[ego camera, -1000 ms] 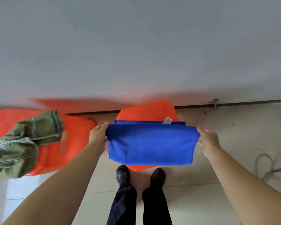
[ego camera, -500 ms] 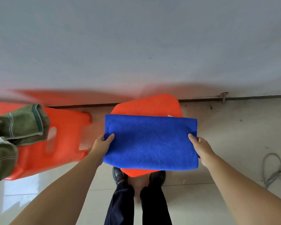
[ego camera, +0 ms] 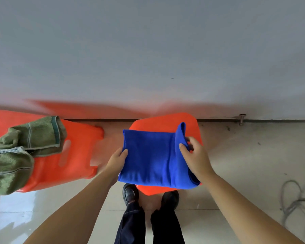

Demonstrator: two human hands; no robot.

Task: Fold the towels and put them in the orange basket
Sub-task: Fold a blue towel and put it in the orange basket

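Note:
A blue towel (ego camera: 148,157), folded into a flat rectangle, lies on an orange stool top (ego camera: 158,121) in front of me. My left hand (ego camera: 117,160) grips its left edge, thumb on top. My right hand (ego camera: 195,155) pinches the right edge, which is lifted and curling over toward the left. At the left stands the orange basket (ego camera: 72,152), tilted in view, with a handle slot in its wall. Crumpled green towels (ego camera: 16,152) hang over its left rim.
A grey wall fills the upper half of the view and meets the tiled floor behind the stool. A metal door stop (ego camera: 242,118) sticks up by the wall. Grey cable (ego camera: 296,201) lies coiled on the floor at the right. My black shoes (ego camera: 130,193) stand below the stool.
The blue towel went from hanging between my hands to lying flat on the stool. My right hand has now lifted the right edge and is turning it leftward.

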